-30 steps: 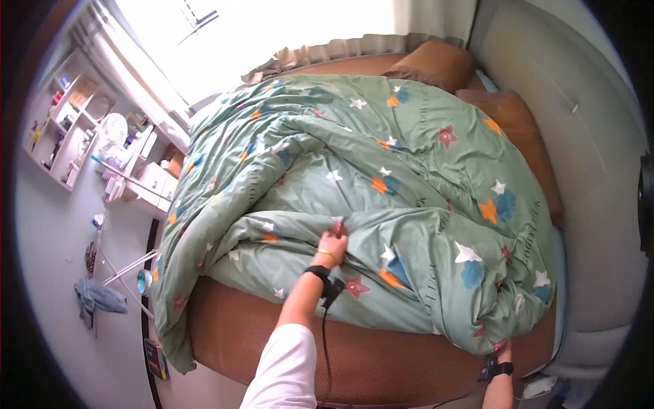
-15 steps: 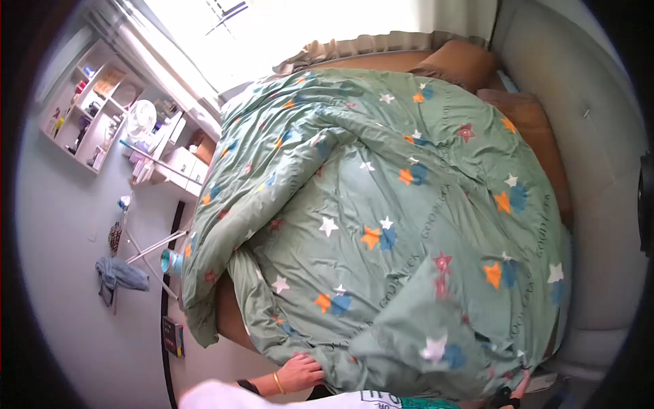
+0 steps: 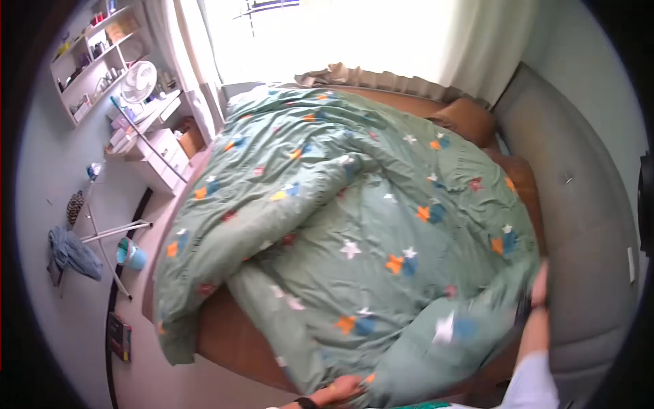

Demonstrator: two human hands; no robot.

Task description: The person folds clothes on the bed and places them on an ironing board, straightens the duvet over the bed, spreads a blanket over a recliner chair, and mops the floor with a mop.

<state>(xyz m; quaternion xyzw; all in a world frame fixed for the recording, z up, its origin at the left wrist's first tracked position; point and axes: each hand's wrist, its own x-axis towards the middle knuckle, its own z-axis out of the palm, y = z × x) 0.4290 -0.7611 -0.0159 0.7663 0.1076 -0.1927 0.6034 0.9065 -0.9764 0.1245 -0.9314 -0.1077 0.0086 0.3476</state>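
A green duvet (image 3: 381,225) printed with stars and lettering lies rumpled over the bed. A thick fold of it runs diagonally across the left half. My left hand (image 3: 344,388) is closed on the near edge of the duvet, at the bottom of the view. Over on the right, beside the headboard, my right hand (image 3: 539,285) grips the duvet's side edge. That hand is smeared by motion and its fingertips are partly hidden. Between both hands the near part of the duvet is raised and bulging. A brown sheet (image 3: 235,334) shows below the duvet at the near left.
A grey padded headboard (image 3: 579,204) borders the right side. Brown pillows (image 3: 470,121) lie at the far right. Along the left stand a white desk (image 3: 160,160) with a fan (image 3: 139,82), a folding rack (image 3: 102,235), a blue bucket (image 3: 131,255) and a dark box (image 3: 120,337).
My right hand has moved from the bottom right up along the headboard, drawing the duvet's near corner with it. My left hand stays on the near edge. The camera view has shifted.
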